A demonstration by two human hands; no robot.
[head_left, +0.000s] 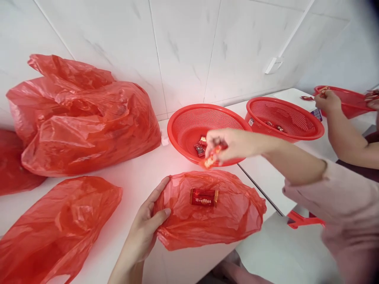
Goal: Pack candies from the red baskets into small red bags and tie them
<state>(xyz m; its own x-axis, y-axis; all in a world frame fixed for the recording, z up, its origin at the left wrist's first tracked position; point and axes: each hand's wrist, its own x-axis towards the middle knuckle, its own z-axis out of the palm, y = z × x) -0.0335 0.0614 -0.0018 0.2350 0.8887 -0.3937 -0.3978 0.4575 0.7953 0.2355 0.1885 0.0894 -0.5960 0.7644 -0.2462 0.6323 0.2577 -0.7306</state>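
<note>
My left hand [145, 225] is closed on the left rim of a red plastic bag [237, 213], thumb inside the bag's mouth. A red packet with gold ends [204, 198] lies in the bag. My right hand [232, 145], slightly blurred, grips a red-and-gold wrapped candy [211, 161] over the front rim of a red colander [175, 132], just beyond the bag. A few small wrapped candies [199, 150] sit at the bottom of this colander; my right hand hides part of its inside.
A bulging red bag [89, 130] stands against the wall at left, with a slack red bag [53, 225] before it. On the right are a second colander [296, 136] holding some candies and a third colander [352, 106], where another person's hand [330, 100] works. A red stool [306, 221] stands below.
</note>
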